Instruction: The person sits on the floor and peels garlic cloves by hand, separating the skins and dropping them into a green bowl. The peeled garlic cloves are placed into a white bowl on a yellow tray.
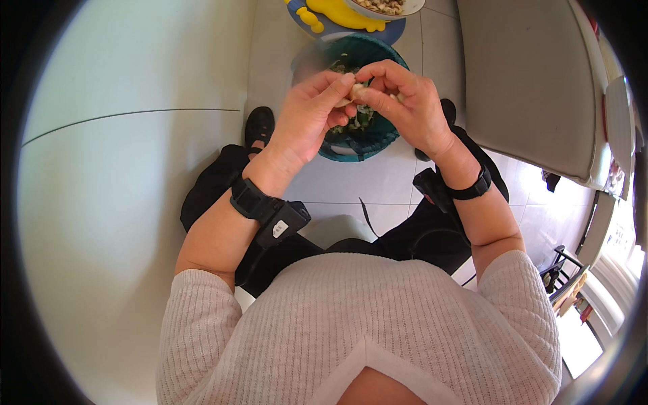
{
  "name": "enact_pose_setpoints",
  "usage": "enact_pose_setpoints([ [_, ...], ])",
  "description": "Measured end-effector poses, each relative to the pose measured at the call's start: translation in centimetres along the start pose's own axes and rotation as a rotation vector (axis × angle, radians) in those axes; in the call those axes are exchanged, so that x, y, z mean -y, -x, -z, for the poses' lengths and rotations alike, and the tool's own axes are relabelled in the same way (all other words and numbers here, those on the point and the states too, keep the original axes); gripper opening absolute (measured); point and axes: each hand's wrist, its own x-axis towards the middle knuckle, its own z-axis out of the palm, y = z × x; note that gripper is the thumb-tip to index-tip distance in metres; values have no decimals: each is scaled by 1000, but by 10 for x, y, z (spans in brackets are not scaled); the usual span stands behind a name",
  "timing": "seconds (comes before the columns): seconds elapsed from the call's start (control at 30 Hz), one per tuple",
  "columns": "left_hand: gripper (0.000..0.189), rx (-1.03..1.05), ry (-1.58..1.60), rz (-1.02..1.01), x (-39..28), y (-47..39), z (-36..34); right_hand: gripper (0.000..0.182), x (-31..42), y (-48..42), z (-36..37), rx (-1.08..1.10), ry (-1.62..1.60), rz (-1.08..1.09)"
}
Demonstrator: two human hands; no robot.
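Note:
My left hand point(314, 106) and my right hand point(405, 104) meet over a bin lined with a dark green bag point(364, 152). Between their fingertips is a small pale piece of food point(358, 91), too small to name for sure. A thin pale scrap hangs under my left fingers. Another pale piece shows in the curled fingers of my right hand. Green and whitish plant scraps point(362, 119) lie in the bin below. Past the bin, a white bowl point(417, 6) holds many small pale brown pieces, partly cut off by the picture's top edge.
The bowl is on a blue and yellow plastic stool point(349, 15). A pale smooth panel point(126, 152) stands at the left, and a grey-beige padded piece of furniture point(526, 91) at the right. My feet in black shoes flank the bin on the tiled floor point(354, 182).

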Motion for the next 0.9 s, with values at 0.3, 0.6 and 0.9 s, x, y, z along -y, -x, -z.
enact_pose_setpoints([
  [0.3,27,24,-25,-6,-5,2,-6,13,-9,-2,-1,-15,-242,-31],
  [0.6,23,-30,83,-19,-5,0,0,13,-9,1,-3,-119,93,227],
  [0.9,19,-64,77,-43,0,1,-1,10,-3,2,-2,-97,183,261],
])
